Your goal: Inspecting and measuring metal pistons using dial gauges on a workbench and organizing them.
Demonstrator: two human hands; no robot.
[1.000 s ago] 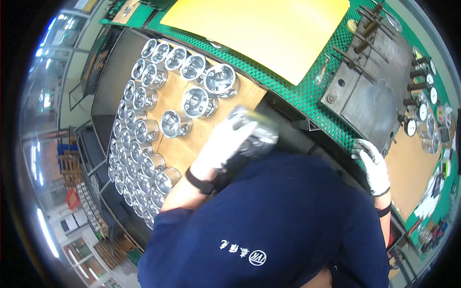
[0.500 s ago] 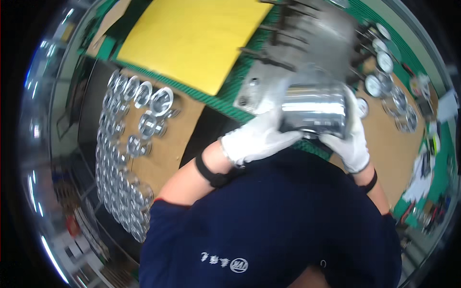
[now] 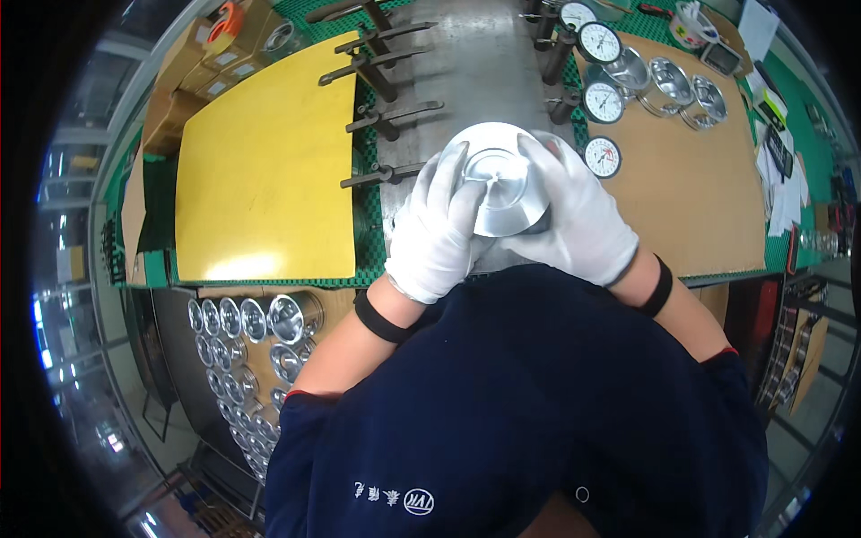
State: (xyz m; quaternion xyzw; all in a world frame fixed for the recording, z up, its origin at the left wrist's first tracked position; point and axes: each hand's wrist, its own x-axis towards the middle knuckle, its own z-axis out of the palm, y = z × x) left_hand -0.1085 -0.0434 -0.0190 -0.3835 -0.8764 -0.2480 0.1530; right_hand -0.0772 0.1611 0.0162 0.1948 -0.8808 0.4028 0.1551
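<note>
A shiny metal piston [image 3: 502, 202] with a round recessed bowl in its top face is between my two gloved hands. My left hand [image 3: 435, 224] grips its left side, thumb lying across the top face. Around the right side wraps my right hand [image 3: 574, 220], fingers at the far rim. Both hands wear white gloves. The piston is over the near end of a grey metal plate [image 3: 480, 76], and its underside is hidden. Dark posts with clamp arms [image 3: 386, 121] line the plate's left side. Along its right side are several dial gauges [image 3: 603, 157].
A yellow sheet [image 3: 269, 170] covers the left bench. Rows of similar pistons [image 3: 296, 318] stand lower left. Three more [image 3: 665, 85] are on brown cardboard [image 3: 691, 197] at right. Cardboard boxes [image 3: 224, 63] stand far left; papers [image 3: 785, 188] lie at the right edge.
My view has turned to face the bench squarely. The piston was lying sideways in both hands; its round top face is now up, over the plate.
</note>
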